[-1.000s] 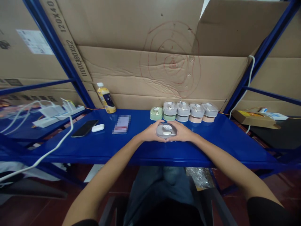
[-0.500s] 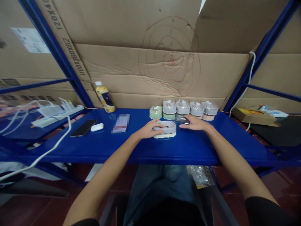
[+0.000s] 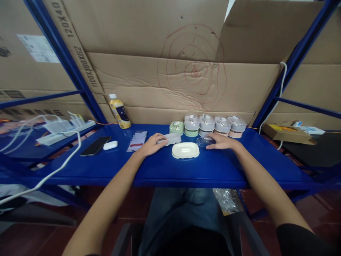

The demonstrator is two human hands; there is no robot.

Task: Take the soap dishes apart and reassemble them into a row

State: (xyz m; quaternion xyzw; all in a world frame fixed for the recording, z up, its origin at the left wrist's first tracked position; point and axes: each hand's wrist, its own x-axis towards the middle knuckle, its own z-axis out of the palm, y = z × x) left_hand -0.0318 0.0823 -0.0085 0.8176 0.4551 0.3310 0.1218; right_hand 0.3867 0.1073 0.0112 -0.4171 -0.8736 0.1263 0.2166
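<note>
On the blue table in front of me lies a cream oval tray-like base (image 3: 185, 150). To its left, my left hand (image 3: 153, 144) grips a grey oval box body (image 3: 172, 138) by its left end. My right hand (image 3: 220, 141), on the other side, has its fingers around a clear plastic lid (image 3: 204, 142) at the table surface. Behind them stands a row of small lidded boxes: a low green box (image 3: 177, 128) at the left, then stacked boxes (image 3: 191, 124) with clear or greyish tops.
A yellow bottle (image 3: 119, 112) stands at the back left. Nearer are a lit phone (image 3: 137, 140), a white earbud case (image 3: 110, 145) and a dark phone (image 3: 96, 146). A white power strip (image 3: 66, 132) with cables lies farther left. Cardboard (image 3: 160, 78) walls the back.
The clear lid came off to the right in my right hand. My left hand then lifted the grey body off the cream base and moved it left.
</note>
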